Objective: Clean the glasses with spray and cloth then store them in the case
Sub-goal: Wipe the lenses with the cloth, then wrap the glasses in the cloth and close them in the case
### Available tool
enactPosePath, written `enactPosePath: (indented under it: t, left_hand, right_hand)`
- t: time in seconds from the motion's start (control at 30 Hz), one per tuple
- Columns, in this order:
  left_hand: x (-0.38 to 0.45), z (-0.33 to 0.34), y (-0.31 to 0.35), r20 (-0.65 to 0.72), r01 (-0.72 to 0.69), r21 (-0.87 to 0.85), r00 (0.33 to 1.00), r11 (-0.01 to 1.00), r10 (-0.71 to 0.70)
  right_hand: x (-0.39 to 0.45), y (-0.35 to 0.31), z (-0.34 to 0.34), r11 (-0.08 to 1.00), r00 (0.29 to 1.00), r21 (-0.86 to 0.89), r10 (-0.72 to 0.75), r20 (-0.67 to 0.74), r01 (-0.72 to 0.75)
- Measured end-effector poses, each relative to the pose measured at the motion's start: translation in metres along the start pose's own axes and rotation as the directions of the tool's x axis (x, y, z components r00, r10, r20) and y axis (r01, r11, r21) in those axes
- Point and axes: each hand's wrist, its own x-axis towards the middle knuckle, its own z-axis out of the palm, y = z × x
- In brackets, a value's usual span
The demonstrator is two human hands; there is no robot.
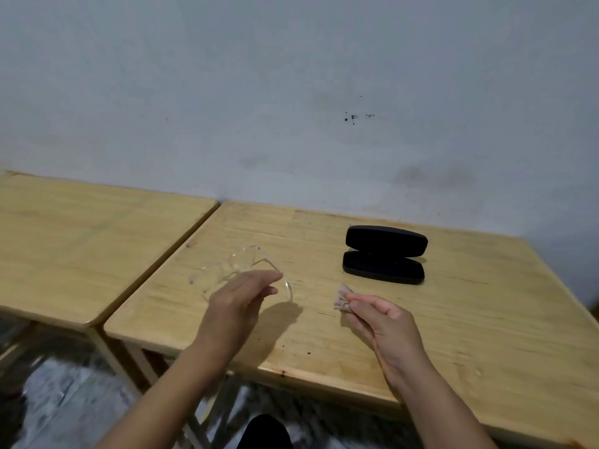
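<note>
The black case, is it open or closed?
Open. The black case lies on the table with its lid tipped back, and nothing shows inside.

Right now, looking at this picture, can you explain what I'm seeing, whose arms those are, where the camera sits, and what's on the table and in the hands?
There is no machine here. The two bare arms belong to a person wearing a wide-angle camera on the head, so you look forward and down over their hands at a wooden table against a grey wall. A second table stands to its left.

The left hand holds clear glasses just above the table; they are transparent and hard to make out. The right hand pinches a small pinkish cloth between its fingertips. Further back lies a black case, open. No spray bottle is in view.
</note>
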Motion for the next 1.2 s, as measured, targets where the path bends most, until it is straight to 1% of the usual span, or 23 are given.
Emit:
enactPosePath:
  t: [0.03,0.1,0.13,0.17,0.23,0.3,0.37,0.43,0.53,0.6,0.67,0.7,0.8,0.87,1.0,1.1,1.2]
  left_hand:
    - [0.005,0.013,0.017,0.029,0.064,-0.112,0.998,0.992,-0.061]
    - [0.014,0.037,0.048,0.150,0.267,-0.289,0.961,0.920,-0.232]
    - [0.019,0.048,0.061,0.227,0.357,-0.327,0.928,0.875,-0.294]
    - [0.023,0.057,0.071,0.292,0.417,-0.341,0.899,0.842,-0.327]
    - [0.031,0.071,0.087,0.347,0.461,-0.379,0.875,0.802,-0.339]
    - [0.037,0.081,0.097,0.353,0.477,-0.431,0.871,0.766,-0.343]
    - [0.041,0.088,0.102,0.359,0.511,-0.450,0.855,0.733,-0.375]
    - [0.046,0.092,0.105,0.345,0.526,-0.459,0.848,0.716,-0.402]
    - [0.054,0.091,0.107,0.316,0.535,-0.476,0.844,0.698,-0.432]
    - [0.058,0.089,0.105,0.302,0.529,-0.467,0.849,0.709,-0.434]
    - [0.063,0.084,0.103,0.293,0.508,-0.447,0.861,0.737,-0.415]
    - [0.065,0.082,0.103,0.289,0.492,-0.442,0.870,0.751,-0.399]
    - [0.070,0.078,0.107,0.290,0.443,-0.443,0.894,0.780,-0.343]
    - [0.072,0.076,0.110,0.295,0.421,-0.463,0.903,0.780,-0.312]
    - [0.074,0.075,0.113,0.306,0.394,-0.494,0.913,0.775,-0.269]
    - [0.074,0.076,0.111,0.292,0.359,-0.469,0.925,0.807,-0.242]
    - [0.076,0.074,0.107,0.274,0.361,-0.443,0.926,0.821,-0.259]
  right_hand:
    - [-0.001,-0.003,-0.002,1.000,1.000,0.006,0.001,0.006,-0.001]
    - [-0.003,-0.009,-0.008,1.000,1.000,0.013,-0.016,0.024,0.016]
    - [-0.005,-0.012,-0.011,0.999,0.999,0.004,-0.035,0.031,0.035]
    - [-0.007,-0.015,-0.016,0.998,0.998,-0.013,-0.060,0.034,0.061]
    - [-0.008,-0.018,-0.025,0.991,0.993,-0.061,-0.118,0.026,0.119]
    - [-0.007,-0.021,-0.035,0.984,0.988,-0.084,-0.157,0.004,0.156]
    - [-0.006,-0.023,-0.044,0.983,0.986,-0.089,-0.164,-0.011,0.162]
    - [-0.004,-0.024,-0.050,0.974,0.985,-0.146,-0.173,-0.001,0.171]
    - [-0.004,-0.022,-0.055,0.922,0.981,-0.338,-0.193,0.028,0.191]
    - [-0.002,-0.023,-0.057,0.874,0.976,-0.446,-0.217,-0.001,0.194]
    - [0.001,-0.028,-0.057,0.832,0.957,-0.500,-0.290,-0.021,0.241]
    - [0.001,-0.032,-0.056,0.823,0.945,-0.495,-0.328,-0.016,0.277]
    - [0.004,-0.042,-0.051,0.841,0.918,-0.403,-0.396,-0.006,0.360]
    - [0.007,-0.045,-0.049,0.845,0.900,-0.354,-0.436,-0.023,0.401]
    - [0.012,-0.050,-0.049,0.846,0.884,-0.301,-0.468,-0.019,0.441]
    - [0.013,-0.059,-0.051,0.858,0.881,-0.243,-0.472,-0.030,0.452]
    - [0.015,-0.070,-0.056,0.860,0.875,-0.226,-0.481,-0.056,0.458]
